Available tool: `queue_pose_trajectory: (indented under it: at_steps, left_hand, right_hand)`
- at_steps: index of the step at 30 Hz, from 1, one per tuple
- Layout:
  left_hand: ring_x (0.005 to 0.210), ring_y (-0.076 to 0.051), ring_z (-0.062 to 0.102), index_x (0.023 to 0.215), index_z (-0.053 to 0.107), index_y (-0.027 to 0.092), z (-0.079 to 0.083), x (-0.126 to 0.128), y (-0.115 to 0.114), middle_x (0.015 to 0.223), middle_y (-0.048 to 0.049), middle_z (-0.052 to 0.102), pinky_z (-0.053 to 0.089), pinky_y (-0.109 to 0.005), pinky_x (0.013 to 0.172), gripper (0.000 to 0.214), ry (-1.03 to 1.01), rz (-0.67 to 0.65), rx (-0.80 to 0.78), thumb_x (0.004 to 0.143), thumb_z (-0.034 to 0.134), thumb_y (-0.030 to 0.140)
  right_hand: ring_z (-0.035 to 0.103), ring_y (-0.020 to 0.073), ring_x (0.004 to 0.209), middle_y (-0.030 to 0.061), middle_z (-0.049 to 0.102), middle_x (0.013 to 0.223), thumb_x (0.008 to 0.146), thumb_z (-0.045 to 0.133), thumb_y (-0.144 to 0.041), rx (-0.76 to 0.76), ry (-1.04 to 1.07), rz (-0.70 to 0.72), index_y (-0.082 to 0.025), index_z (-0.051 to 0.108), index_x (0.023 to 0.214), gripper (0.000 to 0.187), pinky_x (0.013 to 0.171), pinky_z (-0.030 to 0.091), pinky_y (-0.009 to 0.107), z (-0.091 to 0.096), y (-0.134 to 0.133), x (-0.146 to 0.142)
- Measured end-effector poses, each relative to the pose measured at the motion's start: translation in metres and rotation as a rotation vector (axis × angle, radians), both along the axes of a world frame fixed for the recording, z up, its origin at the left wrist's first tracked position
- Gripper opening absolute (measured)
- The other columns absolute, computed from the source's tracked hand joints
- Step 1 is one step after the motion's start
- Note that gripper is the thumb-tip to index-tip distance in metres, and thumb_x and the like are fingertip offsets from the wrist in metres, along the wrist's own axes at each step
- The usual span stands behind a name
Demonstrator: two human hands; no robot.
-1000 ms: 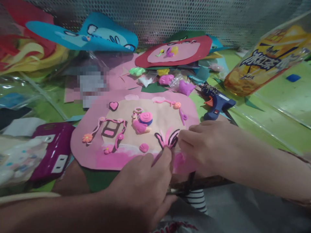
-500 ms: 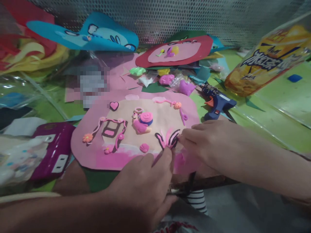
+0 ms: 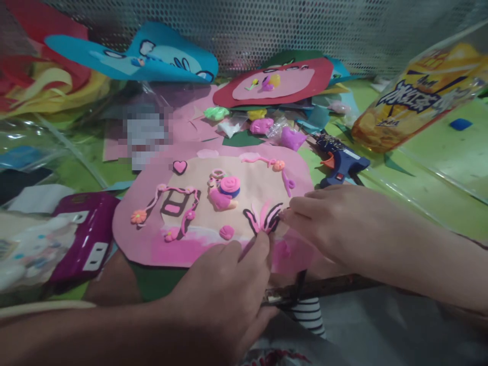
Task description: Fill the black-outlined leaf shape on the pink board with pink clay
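A rounded pink paper picture (image 3: 133, 244) lies in front of me, with a pink clay snail (image 3: 223, 193) near its middle. At its lower right sits a spiky tuft of pink clay leaves (image 3: 262, 218) with black edges. My right hand (image 3: 324, 216) is closed, its fingertips pinched at the black rim of the tuft's right-hand leaf. From below, my left hand (image 3: 229, 290) presses a fingertip at the tuft's base. Its other fingers are curled, and what lies under them is hidden. A clay-flower garland (image 3: 186, 190) frames a small brown window shape at left.
Behind the picture are clay lumps (image 3: 261, 125) and a red paper picture (image 3: 229, 96). A blue glue gun (image 3: 345, 165) lies near my right hand, with a drink bottle (image 3: 423, 96) beyond. A purple case (image 3: 82, 244) is at left; a perforated panel (image 3: 244, 30) stands at the back.
The view has shifted very slightly. Both hands stay at the clay tuft, the right one barely moved.
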State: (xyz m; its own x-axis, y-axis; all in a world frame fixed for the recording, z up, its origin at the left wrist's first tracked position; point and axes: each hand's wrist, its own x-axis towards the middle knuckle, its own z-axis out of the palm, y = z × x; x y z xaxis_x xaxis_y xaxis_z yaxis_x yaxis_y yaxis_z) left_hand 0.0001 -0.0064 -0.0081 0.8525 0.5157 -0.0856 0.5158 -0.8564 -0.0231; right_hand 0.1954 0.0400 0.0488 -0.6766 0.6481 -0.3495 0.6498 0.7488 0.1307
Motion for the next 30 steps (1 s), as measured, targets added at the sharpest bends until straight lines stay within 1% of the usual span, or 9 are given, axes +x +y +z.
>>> queue_pose_trajectory:
  at_steps: [7,12,17,19,21,24,26,29,30]
  left_hand:
    - [0.079,-0.031,0.057,0.125,0.052,0.000,0.000,-0.001,0.000,0.129,-0.0300,0.045,0.052,-0.045,0.062,0.055,-0.001,-0.002,0.003,0.091,0.042,0.042]
    - [0.080,-0.032,0.057,0.126,0.051,0.000,-0.004,-0.003,-0.001,0.128,-0.0294,0.046,0.051,-0.045,0.062,0.056,-0.027,-0.003,0.004,0.091,0.042,0.043]
    - [0.082,-0.033,0.058,0.127,0.051,0.003,-0.001,-0.002,0.000,0.128,-0.0290,0.047,0.051,-0.046,0.065,0.054,-0.011,0.002,-0.009,0.092,0.040,0.043]
    - [0.085,-0.033,0.058,0.126,0.052,0.004,0.000,-0.001,0.000,0.127,-0.0283,0.049,0.051,-0.045,0.066,0.053,-0.012,-0.002,-0.012,0.092,0.041,0.042]
    - [0.090,-0.035,0.058,0.126,0.051,0.003,0.001,0.000,-0.001,0.124,-0.0281,0.050,0.051,-0.044,0.067,0.054,-0.028,-0.004,-0.002,0.091,0.045,0.043]
    - [0.098,-0.037,0.057,0.129,0.046,0.001,0.004,-0.001,-0.003,0.118,-0.0276,0.055,0.051,-0.044,0.071,0.061,-0.126,0.014,-0.020,0.089,0.052,0.047]
    - [0.096,-0.035,0.058,0.130,0.044,0.004,0.009,-0.002,-0.002,0.113,-0.0230,0.058,0.051,-0.043,0.073,0.068,-0.281,0.065,-0.164,0.084,0.060,0.051]
    - [0.087,-0.025,0.060,0.122,0.049,0.019,0.016,-0.006,-0.002,0.102,-0.0073,0.061,0.050,-0.032,0.070,0.062,-0.552,0.227,-0.596,0.075,0.071,0.052]
    - [0.088,-0.023,0.059,0.118,0.050,0.023,0.017,-0.007,-0.002,0.102,-0.0042,0.060,0.049,-0.029,0.070,0.055,-0.635,0.324,-0.708,0.076,0.070,0.051]
  right_hand:
    - [0.049,0.0167,0.061,0.0032,0.058,0.073,0.077,0.063,-0.019,0.032,0.008,0.012,-0.017,0.065,0.077,0.003,0.052,0.025,0.031,-0.004,-0.001,0.002]
    - [0.048,0.0155,0.059,0.0031,0.056,0.069,0.076,0.063,-0.021,0.036,0.055,0.040,-0.016,0.062,0.071,0.007,0.052,0.024,0.030,-0.005,-0.001,0.003]
    - [0.044,0.0138,0.053,0.0009,0.053,0.064,0.070,0.064,-0.020,0.084,0.101,0.054,-0.017,0.057,0.067,0.008,0.050,0.020,0.029,-0.006,0.002,0.007]
    - [0.040,0.0130,0.050,-0.0007,0.050,0.061,0.069,0.064,-0.022,0.135,0.175,0.083,-0.018,0.055,0.067,0.010,0.049,0.018,0.029,-0.005,0.003,0.008]
    - [0.036,0.0122,0.048,-0.0017,0.048,0.061,0.076,0.058,-0.025,0.163,0.302,0.141,-0.019,0.052,0.070,0.010,0.048,0.017,0.029,-0.002,0.003,0.009]
    - [0.035,0.0115,0.049,-0.0020,0.048,0.061,0.088,0.047,-0.027,0.150,0.560,0.218,-0.018,0.051,0.075,0.016,0.047,0.021,0.029,-0.002,0.003,0.010]
    - [0.038,0.0110,0.052,-0.0016,0.049,0.063,0.090,0.045,-0.027,0.109,0.729,0.291,-0.017,0.052,0.077,0.018,0.048,0.026,0.027,-0.005,0.004,0.010]
    - [0.048,0.0103,0.059,0.0016,0.058,0.073,0.093,0.043,-0.022,0.075,0.826,0.470,-0.016,0.054,0.087,0.014,0.053,0.032,0.024,-0.013,0.009,0.009]
    - [0.050,0.0104,0.061,0.0024,0.059,0.074,0.093,0.044,-0.024,0.087,0.847,0.488,-0.015,0.054,0.090,0.014,0.053,0.034,0.024,-0.015,0.011,0.009]
